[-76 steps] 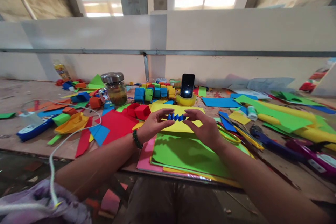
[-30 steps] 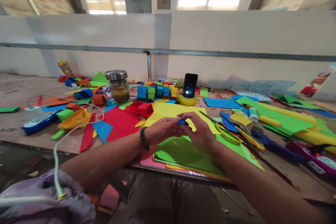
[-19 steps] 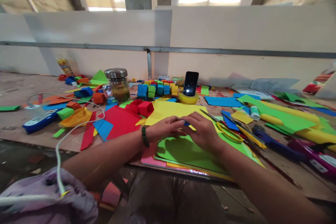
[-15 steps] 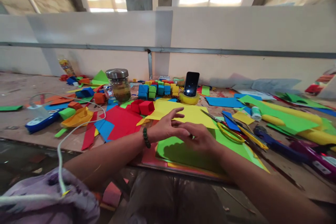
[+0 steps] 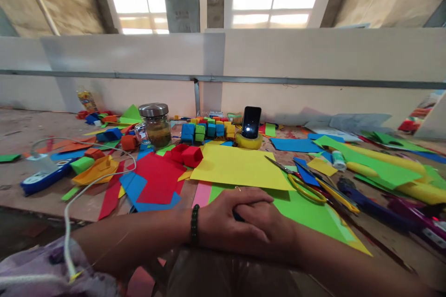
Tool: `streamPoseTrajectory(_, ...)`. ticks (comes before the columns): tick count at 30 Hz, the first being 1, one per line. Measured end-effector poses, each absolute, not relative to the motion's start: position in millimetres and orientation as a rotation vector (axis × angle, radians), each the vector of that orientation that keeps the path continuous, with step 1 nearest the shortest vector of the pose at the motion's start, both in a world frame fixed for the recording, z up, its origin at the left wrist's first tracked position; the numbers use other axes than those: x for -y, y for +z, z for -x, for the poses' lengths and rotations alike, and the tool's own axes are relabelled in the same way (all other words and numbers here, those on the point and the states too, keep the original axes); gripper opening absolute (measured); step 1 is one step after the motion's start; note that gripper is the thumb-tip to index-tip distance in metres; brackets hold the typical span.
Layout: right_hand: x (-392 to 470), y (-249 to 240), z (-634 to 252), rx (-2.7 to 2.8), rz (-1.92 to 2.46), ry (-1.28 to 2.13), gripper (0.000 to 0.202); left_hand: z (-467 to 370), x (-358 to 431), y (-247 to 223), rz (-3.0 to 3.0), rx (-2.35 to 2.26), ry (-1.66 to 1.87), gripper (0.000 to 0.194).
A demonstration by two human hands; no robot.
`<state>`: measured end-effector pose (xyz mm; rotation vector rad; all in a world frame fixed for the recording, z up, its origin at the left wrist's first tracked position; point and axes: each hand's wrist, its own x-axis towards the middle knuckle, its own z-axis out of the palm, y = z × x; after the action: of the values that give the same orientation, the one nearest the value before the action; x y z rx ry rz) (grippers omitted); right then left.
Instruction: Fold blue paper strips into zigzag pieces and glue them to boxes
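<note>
My left hand (image 5: 223, 211), with a dark bead bracelet at the wrist and a thin ring, is clasped with my right hand (image 5: 270, 218). Their fingers are closed and overlap, with a small dark patch between them that I cannot make out. Both hands are at the table's front edge, over a green sheet (image 5: 306, 211). Just beyond them lies a yellow sheet (image 5: 240, 164). Scissors with yellow handles (image 5: 306, 190) are right of the sheet, beside a second yellow-handled tool (image 5: 336, 190).
Red paper (image 5: 156, 176), a lidded glass mug (image 5: 156, 130) and a white cable (image 5: 68, 218) are on the left. Small paper cubes (image 5: 200, 132) and a phone (image 5: 251, 122) on a yellow base stand at the back. Glue guns (image 5: 418, 220) lie at right.
My hands have come down toward the front edge and closed together, from fingers spread and meeting above the sheets. More of the yellow sheet shows. The view has tilted up slightly.
</note>
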<state>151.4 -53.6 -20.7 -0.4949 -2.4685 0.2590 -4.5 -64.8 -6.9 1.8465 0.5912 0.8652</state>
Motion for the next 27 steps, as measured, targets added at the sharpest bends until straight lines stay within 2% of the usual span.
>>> streamPoseTrajectory(5, 31.4, -24.8, -146.6, 2.285, 0.343, 0.221, 0.023, 3.4, 43.7, -10.1, -1.858, -0.646, 0.89, 0.07)
streamPoseTrajectory(8, 23.5, -19.7, -144.2, 2.183, 0.366, 0.218, 0.023, 6.5, 33.0, -4.1, -1.815, -0.639, 0.991, 0.087)
streamPoseTrajectory(10, 24.9, -13.0, -145.2, 2.09, 0.419, 0.203, 0.021, 9.7, 30.6, -1.2, -1.711, -0.579, 1.072, 0.091)
streamPoseTrajectory(12, 29.2, -6.6, -147.9, 1.995, 0.494, 0.176, 0.021, 12.2, 31.7, -1.2, -1.559, -0.47, 1.063, 0.082)
streamPoseTrajectory(15, 33.8, -1.6, -152.0, 1.96, 0.553, 0.141, 0.023, 12.9, 36.0, -4.3, -1.32, -0.331, 0.899, 0.051)
streamPoseTrajectory(20, 29.3, -0.5, -154.0, 2.017, 0.475, 0.166, 0.024, 12.7, 36.1, -8.8, -1.182, -0.345, 0.863, 0.033)
streamPoseTrajectory(22, 25.4, 0.4, -155.3, 2.057, 0.457, 0.135, 0.026, 14.6, 32.7, -9.3, -1.172, -0.386, 0.867, 0.031)
streamPoseTrajectory(27, 17.8, 2.9, -164.5, 2.199, 0.471, -0.195, 0.026, 20.5, 25.7, -8.2, -1.169, -0.518, 0.737, 0.038)
